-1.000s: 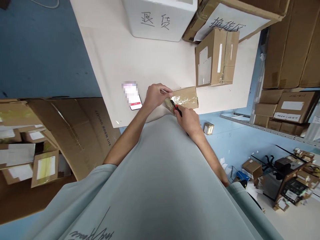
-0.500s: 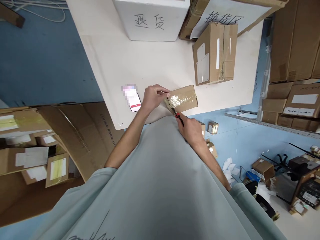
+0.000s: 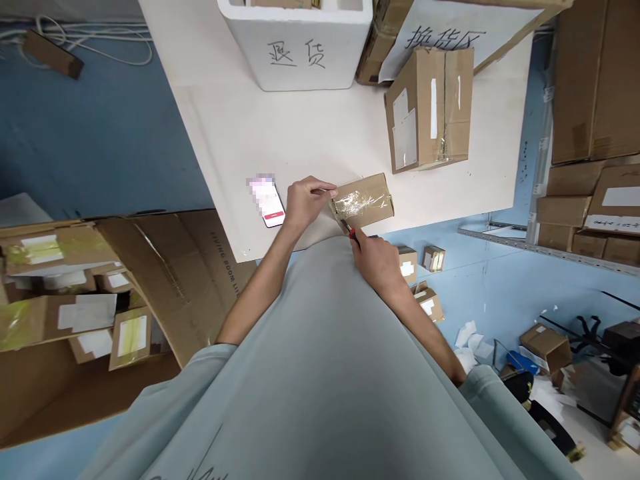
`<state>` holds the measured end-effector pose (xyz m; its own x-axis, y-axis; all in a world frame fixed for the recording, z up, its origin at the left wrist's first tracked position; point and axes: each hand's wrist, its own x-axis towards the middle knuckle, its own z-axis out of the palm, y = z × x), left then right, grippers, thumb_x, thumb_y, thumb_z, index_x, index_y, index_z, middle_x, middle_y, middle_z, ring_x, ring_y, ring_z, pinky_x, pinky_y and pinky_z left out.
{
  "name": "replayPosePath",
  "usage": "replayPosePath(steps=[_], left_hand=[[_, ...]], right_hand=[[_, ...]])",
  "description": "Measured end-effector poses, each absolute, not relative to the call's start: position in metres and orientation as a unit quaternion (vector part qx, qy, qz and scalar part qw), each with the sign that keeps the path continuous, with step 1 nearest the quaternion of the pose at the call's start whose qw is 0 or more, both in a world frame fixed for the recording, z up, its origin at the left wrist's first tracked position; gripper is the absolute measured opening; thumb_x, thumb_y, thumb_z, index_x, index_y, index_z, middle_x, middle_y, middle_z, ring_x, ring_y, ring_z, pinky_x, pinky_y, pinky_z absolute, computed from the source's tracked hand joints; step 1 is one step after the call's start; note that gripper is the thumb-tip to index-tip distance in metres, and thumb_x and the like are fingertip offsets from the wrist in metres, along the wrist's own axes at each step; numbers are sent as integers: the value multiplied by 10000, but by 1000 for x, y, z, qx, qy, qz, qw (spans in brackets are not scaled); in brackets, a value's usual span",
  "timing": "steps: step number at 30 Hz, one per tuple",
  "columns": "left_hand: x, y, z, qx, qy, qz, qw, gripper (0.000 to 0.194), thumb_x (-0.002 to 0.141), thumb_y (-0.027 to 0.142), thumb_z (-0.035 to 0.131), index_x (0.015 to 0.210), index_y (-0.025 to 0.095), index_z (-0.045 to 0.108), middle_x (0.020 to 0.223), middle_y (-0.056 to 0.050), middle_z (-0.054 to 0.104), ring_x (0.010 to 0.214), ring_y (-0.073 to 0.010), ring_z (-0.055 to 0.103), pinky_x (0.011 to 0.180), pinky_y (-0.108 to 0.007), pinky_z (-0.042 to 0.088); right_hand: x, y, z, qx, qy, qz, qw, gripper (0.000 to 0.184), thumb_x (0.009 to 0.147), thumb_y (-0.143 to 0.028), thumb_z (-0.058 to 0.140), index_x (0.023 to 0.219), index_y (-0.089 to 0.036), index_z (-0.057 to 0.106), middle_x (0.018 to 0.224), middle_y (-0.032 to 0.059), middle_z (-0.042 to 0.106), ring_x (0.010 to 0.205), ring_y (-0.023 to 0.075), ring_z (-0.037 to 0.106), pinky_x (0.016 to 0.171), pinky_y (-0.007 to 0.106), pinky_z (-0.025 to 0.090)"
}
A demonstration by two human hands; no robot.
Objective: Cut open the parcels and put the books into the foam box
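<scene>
A small cardboard box (image 3: 367, 208) with shiny clear tape across its top lies slightly turned near the front edge of the table. At its left end, my left hand (image 3: 306, 200) is closed, thumb and fingers pinching the box's end or the tape there; the exact grip is partly hidden. My right hand (image 3: 379, 261) is wrapped round a red-and-black cutting tool (image 3: 351, 233). The tool's narrow dark tip touches the box's near left corner. Whether it is a knife or scissors I cannot tell. Left of my left hand lies a lit phone (image 3: 270, 203).
A white foam box (image 3: 305, 57) with handwriting stands at the back of the table (image 3: 220, 133). Beside it are a labelled carton (image 3: 400, 40) and a taped carton (image 3: 435, 110). An open large carton (image 3: 165, 267) holding parcels is at left. Several parcels lie beyond the table at right.
The view has shifted slightly, showing more of the foam box's inside. My right hand and the cutting tool have moved a little nearer to me along the box's left end. My left hand keeps its pinch.
</scene>
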<state>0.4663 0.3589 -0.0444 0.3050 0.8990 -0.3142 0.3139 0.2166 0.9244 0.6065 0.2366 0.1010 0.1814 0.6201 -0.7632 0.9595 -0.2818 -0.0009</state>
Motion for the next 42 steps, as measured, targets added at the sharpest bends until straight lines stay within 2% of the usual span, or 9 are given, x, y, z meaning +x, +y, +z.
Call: replayPosePath(steps=[8,16,19,23,25,31,34,38,42], left_hand=[[467,368,-42,567,540,251,569,68,893,236,885,959,238,900,1094,-61,866,1013,-231,786,1017,-419,645],[467,361,-40,561,551,251,565,75,895,286,882,960,253,900,1090,-57,870,1017,-234,792,1003,-410,658],[466,359,-40,558,557,254,560,84,898,294,877,968,252,901,1096,-62,867,989,-226,792,987,-406,659],[465,359,-40,558,566,251,553,126,896,349,891,976,252,897,1104,-68,866,958,-223,785,958,-405,662],[466,358,-40,559,566,250,552,144,894,364,894,977,247,896,1099,-73,863,948,-221,782,945,-400,659],[471,355,-38,554,572,255,548,130,897,341,881,979,241,895,1108,-74,859,944,-212,778,948,-388,647],[473,354,-38,551,582,255,542,150,893,360,897,988,244,894,1110,-75,859,955,-219,777,939,-388,644],[475,353,-37,545,590,250,541,177,898,379,903,997,234,893,1106,-80,848,970,-221,777,927,-378,643],[477,348,-37,540,593,252,541,159,908,359,898,1006,234,892,1108,-74,838,985,-220,776,943,-383,643]], right_hand=[[620,236,104,741,538,-343,211,532,1231,-424,364,1711,-264,530,1190,136,872,1075,320,815,848,339,520],[625,248,95,709,571,-351,218,504,1228,-403,343,1651,-261,578,1205,152,859,1097,326,804,863,353,525],[630,249,89,667,624,-338,227,529,1227,-340,287,1679,-239,544,1221,178,842,1094,320,804,877,363,528],[651,249,72,593,693,-322,254,660,1152,-124,295,1802,-204,381,1297,229,798,1071,305,799,885,374,521],[665,249,61,563,719,-321,251,697,1139,-96,306,1823,-220,352,1327,227,783,1066,293,789,887,365,511],[693,250,41,562,736,-325,192,583,1244,-332,260,1794,-299,448,1306,156,806,1096,258,755,895,312,470],[690,248,44,599,704,-347,158,571,1250,-446,293,1786,-339,457,1308,110,831,1112,262,758,876,296,462],[681,247,60,635,655,-387,137,527,1230,-434,367,1717,-347,549,1226,57,868,1082,273,774,861,305,470],[673,256,79,647,622,-419,137,464,1212,-395,390,1551,-300,692,1158,64,874,1049,287,779,858,330,493]])
